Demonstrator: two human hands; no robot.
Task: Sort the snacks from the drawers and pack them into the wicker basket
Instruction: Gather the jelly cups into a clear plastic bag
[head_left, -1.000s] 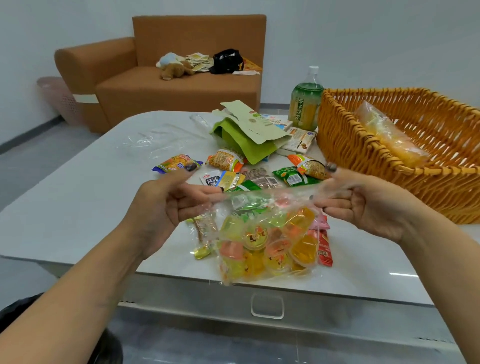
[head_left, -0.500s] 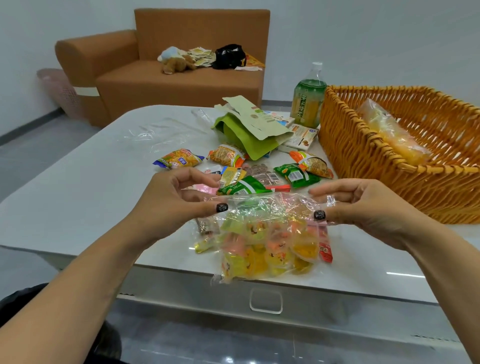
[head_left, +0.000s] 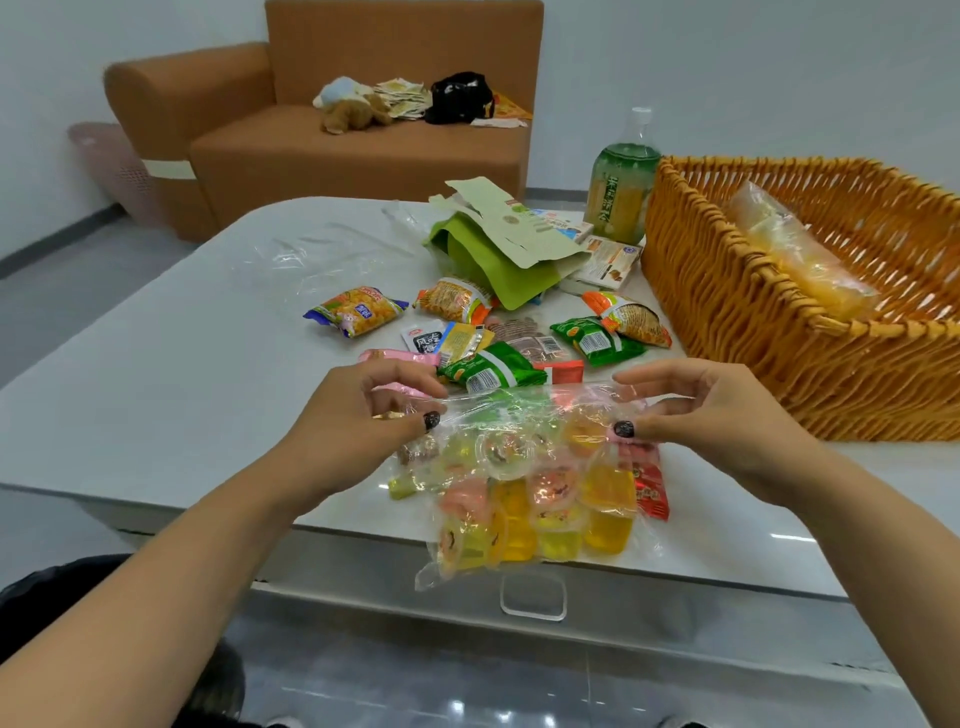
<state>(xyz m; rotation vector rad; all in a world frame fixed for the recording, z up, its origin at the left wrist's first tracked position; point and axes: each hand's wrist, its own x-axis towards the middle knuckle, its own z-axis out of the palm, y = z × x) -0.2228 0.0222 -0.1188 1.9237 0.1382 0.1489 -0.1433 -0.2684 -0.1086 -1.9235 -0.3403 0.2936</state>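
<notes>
A clear plastic bag of jelly cups (head_left: 530, 493) hangs over the table's front edge. My left hand (head_left: 363, 421) pinches its top left corner and my right hand (head_left: 706, 415) pinches its top right corner, thumbs on the near side. Behind the bag lie several loose snack packets (head_left: 488, 369) on the white table (head_left: 171, 374). The wicker basket (head_left: 737, 312) stands at the right, with one clear bag of yellow snacks (head_left: 800, 260) inside it.
A torn green and cream carton (head_left: 498, 239) and a green drink bottle (head_left: 623, 192) stand behind the packets. An empty clear bag (head_left: 322, 254) lies at the back left. A drawer handle (head_left: 532, 597) shows below the table edge. A brown sofa (head_left: 332, 150) stands beyond.
Both hands have turned so the thumbs face me and have lowered the bag's top edge slightly. The bag hangs a little lower over the table's front edge.
</notes>
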